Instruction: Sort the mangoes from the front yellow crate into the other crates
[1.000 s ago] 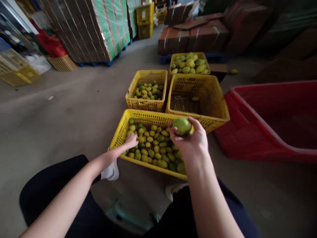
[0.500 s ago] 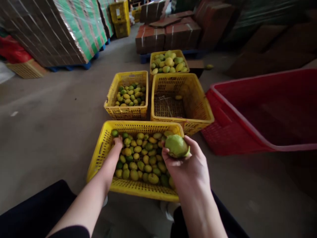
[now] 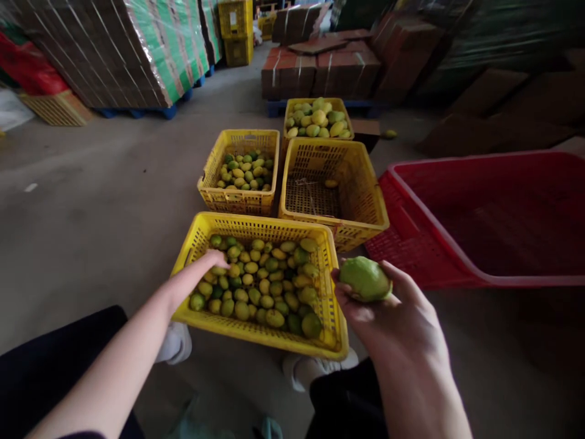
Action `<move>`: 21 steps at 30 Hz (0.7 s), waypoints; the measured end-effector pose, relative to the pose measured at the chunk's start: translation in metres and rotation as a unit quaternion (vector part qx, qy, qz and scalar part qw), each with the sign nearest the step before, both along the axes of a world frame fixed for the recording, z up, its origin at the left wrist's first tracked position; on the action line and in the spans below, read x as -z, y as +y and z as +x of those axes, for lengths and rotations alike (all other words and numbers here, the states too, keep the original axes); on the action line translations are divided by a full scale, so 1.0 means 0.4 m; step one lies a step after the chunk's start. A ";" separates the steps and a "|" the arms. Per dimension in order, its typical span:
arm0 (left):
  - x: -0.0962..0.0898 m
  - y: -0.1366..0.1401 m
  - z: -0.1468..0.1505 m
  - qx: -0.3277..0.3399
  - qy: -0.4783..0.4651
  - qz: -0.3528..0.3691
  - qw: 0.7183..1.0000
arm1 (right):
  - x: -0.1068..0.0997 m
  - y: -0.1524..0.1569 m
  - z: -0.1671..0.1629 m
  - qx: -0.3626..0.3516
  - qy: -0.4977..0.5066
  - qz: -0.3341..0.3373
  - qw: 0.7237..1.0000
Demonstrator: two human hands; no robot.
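My right hand (image 3: 379,305) is wrapped round a large green lemon (image 3: 364,278), held up just off the right end of a yellow plastic crate (image 3: 260,341). Many smaller yellow and green lemons (image 3: 255,296) lie loose inside that crate. Over at its left side, my left hand (image 3: 218,260) reaches down among them, next to a yellow lemon (image 3: 233,271). Its fingertips are mostly hidden, so whether they grip anything does not show.
Behind stand a yellow crate part-filled with lemons (image 3: 240,196), a yellow crate with one fruit at the bottom (image 3: 338,224), and a heaped crate (image 3: 319,135). A big red bin (image 3: 402,268) is at the right. Wrapped pallet stacks (image 3: 169,55) and flat cartons (image 3: 287,73) lie beyond.
My right hand has moved right with the green lemon, from over the crate to beyond its right end. My left hand has shifted slightly nearer me inside the crate. The view has tilted a little.
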State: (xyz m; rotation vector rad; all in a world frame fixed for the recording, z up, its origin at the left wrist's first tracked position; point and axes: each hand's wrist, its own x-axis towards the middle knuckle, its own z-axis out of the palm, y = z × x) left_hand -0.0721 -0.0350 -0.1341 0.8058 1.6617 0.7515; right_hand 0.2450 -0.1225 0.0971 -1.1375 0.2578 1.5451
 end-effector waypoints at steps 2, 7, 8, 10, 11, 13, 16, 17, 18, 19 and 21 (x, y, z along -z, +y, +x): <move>-0.061 -0.012 -0.006 0.068 0.032 -0.055 0.996 | 0.000 -0.011 -0.005 -0.028 0.019 0.046 0.998; -0.332 -0.062 0.017 0.290 0.016 -0.004 0.957 | 0.003 -0.022 -0.052 -0.097 0.023 0.156 0.983; -0.406 -0.082 0.019 0.317 0.003 0.057 0.947 | -0.005 -0.025 -0.070 -0.112 0.017 0.170 0.979; -0.558 -0.134 0.016 0.316 -0.022 0.157 0.936 | -0.032 -0.036 -0.115 -0.150 0.007 0.199 0.968; -0.627 -0.165 0.014 0.301 -0.040 0.194 0.933 | -0.049 -0.044 -0.139 -0.169 0.003 0.214 0.962; -0.730 -0.228 0.015 0.241 -0.097 0.260 0.930 | -0.080 -0.063 -0.188 -0.206 0.003 0.247 0.947; -0.765 -0.299 0.045 0.118 -0.215 0.299 0.922 | -0.099 -0.086 -0.249 -0.262 0.010 0.287 0.921; -0.748 -0.311 0.061 0.078 -0.257 0.288 0.919 | -0.096 -0.089 -0.264 -0.273 0.006 0.293 0.916; -0.723 -0.318 0.078 0.042 -0.297 0.266 0.916 | -0.090 -0.089 -0.277 -0.273 -0.004 0.291 0.917; -0.693 -0.320 0.095 0.009 -0.335 0.241 0.911 | -0.081 -0.087 -0.288 -0.261 -0.018 0.284 0.923; -0.634 -0.319 0.121 -0.053 -0.397 0.179 0.898 | -0.059 -0.080 -0.300 -0.224 -0.049 0.250 0.941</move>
